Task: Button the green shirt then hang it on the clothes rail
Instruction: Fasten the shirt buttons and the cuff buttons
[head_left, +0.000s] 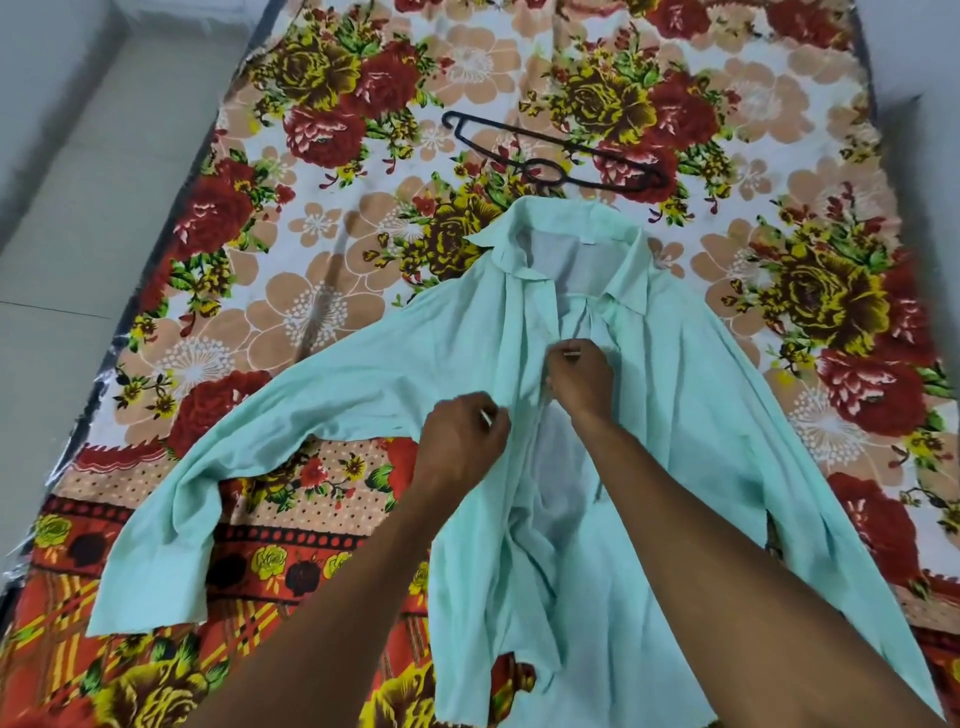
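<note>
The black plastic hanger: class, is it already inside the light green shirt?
No, the black plastic hanger lies bare on the floral bedsheet just beyond the collar of the light green shirt.

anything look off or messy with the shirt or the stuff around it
Mostly normal for mid-buttoning. The green shirt lies rumpled, its front open below both hands, the collar askew. The black hanger lies loose on the floral bedsheet above the collar.

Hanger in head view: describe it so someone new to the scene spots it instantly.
Start from the floral bedsheet covering the bed, then find the pale green shirt spread flat on it, where both hands work at the front opening. Just beyond the shirt's collar lies the hanger, flat on the sheet. It is the only thin black plastic outline, with its hook towards the left.
</note>
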